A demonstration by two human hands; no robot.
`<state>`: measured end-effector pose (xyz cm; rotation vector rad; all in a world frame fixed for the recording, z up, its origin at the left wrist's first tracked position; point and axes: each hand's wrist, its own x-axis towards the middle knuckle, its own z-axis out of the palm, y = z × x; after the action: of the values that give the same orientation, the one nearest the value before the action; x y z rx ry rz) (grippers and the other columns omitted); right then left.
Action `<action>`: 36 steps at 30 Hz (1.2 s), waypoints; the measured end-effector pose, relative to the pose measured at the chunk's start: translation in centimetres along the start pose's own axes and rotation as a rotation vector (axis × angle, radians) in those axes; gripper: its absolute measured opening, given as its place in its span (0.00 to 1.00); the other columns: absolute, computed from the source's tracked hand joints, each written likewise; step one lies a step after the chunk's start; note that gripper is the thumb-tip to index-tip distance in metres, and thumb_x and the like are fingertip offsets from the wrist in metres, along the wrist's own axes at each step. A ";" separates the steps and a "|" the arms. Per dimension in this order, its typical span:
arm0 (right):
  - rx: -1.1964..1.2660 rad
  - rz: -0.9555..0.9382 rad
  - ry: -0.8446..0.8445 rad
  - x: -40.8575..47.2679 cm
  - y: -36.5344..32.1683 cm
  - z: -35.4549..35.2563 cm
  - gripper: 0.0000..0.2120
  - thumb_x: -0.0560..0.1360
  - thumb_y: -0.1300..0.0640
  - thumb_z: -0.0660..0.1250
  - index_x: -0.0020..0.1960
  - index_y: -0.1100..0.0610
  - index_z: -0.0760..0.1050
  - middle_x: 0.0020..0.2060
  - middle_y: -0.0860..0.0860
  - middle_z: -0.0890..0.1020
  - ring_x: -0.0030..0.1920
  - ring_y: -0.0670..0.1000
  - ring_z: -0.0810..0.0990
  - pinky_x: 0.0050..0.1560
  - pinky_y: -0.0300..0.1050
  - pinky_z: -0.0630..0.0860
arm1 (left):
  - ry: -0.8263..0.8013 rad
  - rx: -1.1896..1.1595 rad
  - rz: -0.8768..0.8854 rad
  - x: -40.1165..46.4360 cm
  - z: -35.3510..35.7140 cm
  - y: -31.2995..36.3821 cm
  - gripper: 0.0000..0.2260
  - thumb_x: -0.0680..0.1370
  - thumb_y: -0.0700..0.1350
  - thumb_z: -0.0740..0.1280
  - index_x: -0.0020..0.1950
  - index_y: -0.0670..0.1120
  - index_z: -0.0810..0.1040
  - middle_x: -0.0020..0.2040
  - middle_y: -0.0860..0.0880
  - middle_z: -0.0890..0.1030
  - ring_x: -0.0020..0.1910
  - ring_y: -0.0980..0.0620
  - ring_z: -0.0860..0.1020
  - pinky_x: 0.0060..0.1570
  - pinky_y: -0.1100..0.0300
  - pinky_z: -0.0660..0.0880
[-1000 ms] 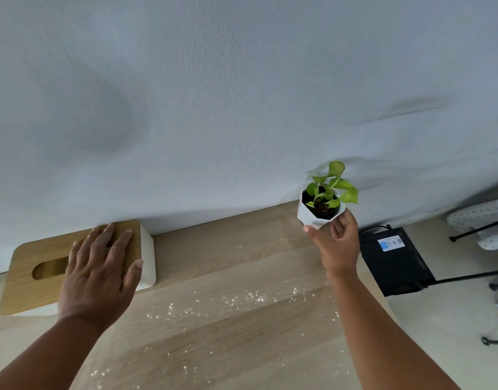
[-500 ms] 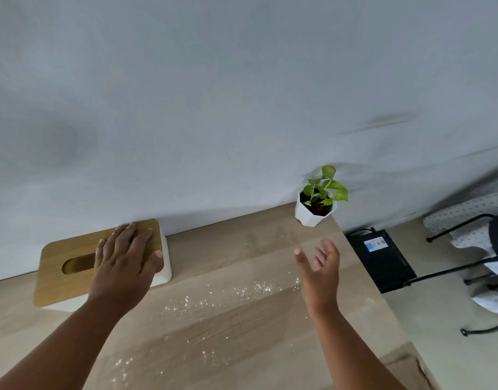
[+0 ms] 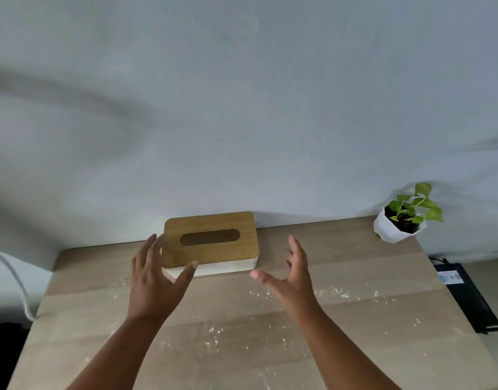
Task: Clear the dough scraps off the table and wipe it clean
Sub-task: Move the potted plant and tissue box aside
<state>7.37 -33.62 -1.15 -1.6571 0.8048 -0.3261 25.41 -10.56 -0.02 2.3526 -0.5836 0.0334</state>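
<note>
White dough crumbs and flour specks (image 3: 214,330) are scattered across the light wooden table (image 3: 81,305). A tissue box (image 3: 211,243) with a wooden lid and white base stands at the back by the wall. My left hand (image 3: 155,280) hovers open at the box's front left corner, fingers spread. My right hand (image 3: 290,274) is open in front of the box's right end, palm turned inward, holding nothing.
A small green plant in a white faceted pot (image 3: 400,223) stands at the table's back right corner. A black box with a label (image 3: 461,294) lies on the floor to the right. A white cable (image 3: 14,280) hangs at the left.
My view has swung left, so the box is now centred. My left hand has lifted off the box lid, and my right hand has moved from near the plant to the box.
</note>
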 end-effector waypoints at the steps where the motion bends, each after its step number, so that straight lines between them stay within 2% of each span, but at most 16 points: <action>1: 0.001 -0.001 -0.017 0.2 -0.5 0.9 0.61 0.59 0.30 0.81 0.82 0.37 0.50 0.81 0.47 0.58 0.79 0.49 0.62 0.73 0.48 0.67 | -0.027 -0.037 -0.053 0.0 -0.2 -0.9 0.44 0.68 0.74 0.67 0.78 0.53 0.63 0.77 0.50 0.66 0.77 0.46 0.65 0.73 0.48 0.65; 5: -0.013 -0.007 -0.047 1.1 -1.8 3.6 0.61 0.60 0.34 0.83 0.82 0.38 0.49 0.81 0.44 0.58 0.80 0.48 0.61 0.77 0.53 0.67 | -0.104 -0.259 -0.240 0.0 0.1 -2.9 0.51 0.62 0.78 0.71 0.80 0.62 0.56 0.76 0.53 0.65 0.76 0.50 0.68 0.72 0.42 0.71; 7: -0.008 0.001 -0.052 1.5 -2.1 4.5 0.61 0.62 0.37 0.84 0.83 0.40 0.49 0.80 0.44 0.59 0.79 0.47 0.61 0.76 0.49 0.67 | -0.111 -0.335 -0.286 0.1 0.6 -3.4 0.53 0.61 0.77 0.74 0.80 0.64 0.55 0.77 0.54 0.65 0.76 0.53 0.67 0.72 0.45 0.71; 9: 0.000 0.010 -0.054 1.8 -2.1 5.2 0.60 0.63 0.40 0.85 0.83 0.40 0.50 0.80 0.44 0.61 0.79 0.46 0.63 0.76 0.46 0.66 | -0.135 -0.425 -0.315 0.2 1.1 -3.5 0.55 0.60 0.75 0.77 0.80 0.64 0.54 0.77 0.58 0.65 0.75 0.57 0.67 0.71 0.50 0.71; 11: -0.009 0.014 -0.052 2.0 -2.1 5.7 0.59 0.63 0.41 0.85 0.83 0.41 0.51 0.79 0.44 0.64 0.78 0.46 0.65 0.79 0.50 0.66 | -0.158 -0.480 -0.306 0.3 1.6 -3.3 0.56 0.60 0.73 0.78 0.81 0.62 0.54 0.75 0.61 0.63 0.75 0.58 0.67 0.71 0.53 0.70; 13: -0.047 0.019 -0.049 2.2 -1.9 6.1 0.59 0.62 0.37 0.84 0.82 0.41 0.52 0.79 0.43 0.65 0.78 0.46 0.65 0.79 0.53 0.67 | -0.167 -0.517 -0.303 0.6 2.0 -3.3 0.57 0.60 0.69 0.81 0.82 0.59 0.54 0.77 0.60 0.63 0.76 0.56 0.67 0.73 0.51 0.69; 16: -0.083 0.019 -0.036 2.5 -1.7 6.3 0.58 0.62 0.36 0.83 0.82 0.41 0.53 0.78 0.43 0.67 0.77 0.47 0.67 0.77 0.55 0.68 | -0.180 -0.503 -0.301 0.9 2.3 -3.2 0.55 0.63 0.62 0.83 0.81 0.57 0.55 0.78 0.56 0.64 0.76 0.54 0.67 0.73 0.49 0.70; 19: -0.097 0.020 -0.027 2.6 -1.6 6.7 0.56 0.63 0.35 0.82 0.82 0.40 0.53 0.77 0.44 0.69 0.76 0.48 0.69 0.76 0.56 0.70 | -0.178 -0.482 -0.295 1.0 2.6 -3.2 0.51 0.64 0.60 0.83 0.79 0.59 0.58 0.75 0.56 0.69 0.73 0.54 0.70 0.70 0.50 0.71; 25: -0.083 0.013 -0.005 2.7 -1.5 6.9 0.53 0.64 0.40 0.83 0.81 0.41 0.57 0.72 0.43 0.74 0.69 0.43 0.75 0.72 0.50 0.75 | -0.166 -0.497 -0.299 0.9 2.7 -3.2 0.48 0.64 0.59 0.84 0.77 0.59 0.61 0.70 0.55 0.72 0.69 0.53 0.72 0.67 0.50 0.73; 28: -0.062 0.001 0.004 2.6 -1.6 6.8 0.52 0.64 0.42 0.83 0.80 0.42 0.59 0.70 0.43 0.76 0.68 0.43 0.77 0.71 0.50 0.76 | -0.148 -0.518 -0.292 0.8 2.6 -3.1 0.47 0.63 0.58 0.84 0.76 0.59 0.61 0.69 0.56 0.73 0.68 0.54 0.73 0.65 0.50 0.74; 33: -0.022 -0.015 0.034 2.0 -1.5 5.7 0.50 0.64 0.47 0.86 0.79 0.44 0.62 0.69 0.43 0.77 0.66 0.43 0.79 0.69 0.50 0.78 | -0.156 -0.572 -0.282 0.3 2.5 -2.4 0.46 0.61 0.60 0.84 0.73 0.63 0.64 0.67 0.61 0.74 0.65 0.61 0.75 0.62 0.53 0.75; 36: -0.005 -0.026 0.063 1.6 -1.2 4.2 0.48 0.63 0.46 0.86 0.77 0.42 0.65 0.68 0.41 0.78 0.65 0.41 0.80 0.66 0.49 0.80 | -0.157 -0.596 -0.274 0.1 2.4 -1.4 0.45 0.60 0.62 0.83 0.72 0.64 0.65 0.64 0.67 0.74 0.63 0.66 0.75 0.60 0.56 0.76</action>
<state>11.47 -31.46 -1.39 -1.6703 0.8323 -0.3961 25.74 -11.16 -2.71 1.8362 -0.2837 -0.3997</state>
